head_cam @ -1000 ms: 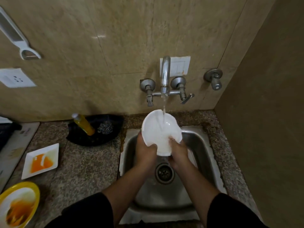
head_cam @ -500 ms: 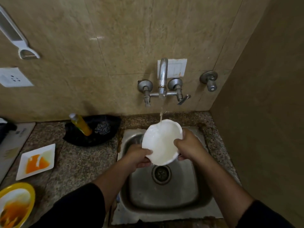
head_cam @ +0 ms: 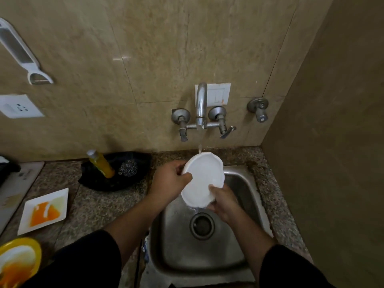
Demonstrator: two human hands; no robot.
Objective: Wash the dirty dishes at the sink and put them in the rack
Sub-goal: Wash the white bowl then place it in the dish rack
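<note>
A round white plate [head_cam: 202, 179] with a scalloped rim is tilted over the steel sink [head_cam: 247, 190], under the running tap [head_cam: 201, 104]. Water falls onto its upper edge. My left hand [head_cam: 170, 181] grips the plate's upper left rim. My right hand [head_cam: 223, 201] holds its lower right edge, fingers against the face. A square white plate [head_cam: 44, 210] smeared orange lies on the counter at left. A yellow-rimmed plate [head_cam: 16, 262] with orange residue sits at the bottom left corner. No rack is in view.
A black tray [head_cam: 104, 181] behind the counter holds a yellow soap bottle [head_cam: 101, 164] and a steel scrubber [head_cam: 128, 167]. A wall stands close on the right. A socket [head_cam: 18, 106] and a peeler [head_cam: 22, 55] hang on the tiled wall at left.
The plate has been turned in both hands. My left hand rose from the lower edge to the upper left rim; my right hand dropped from the right side to the lower right.
</note>
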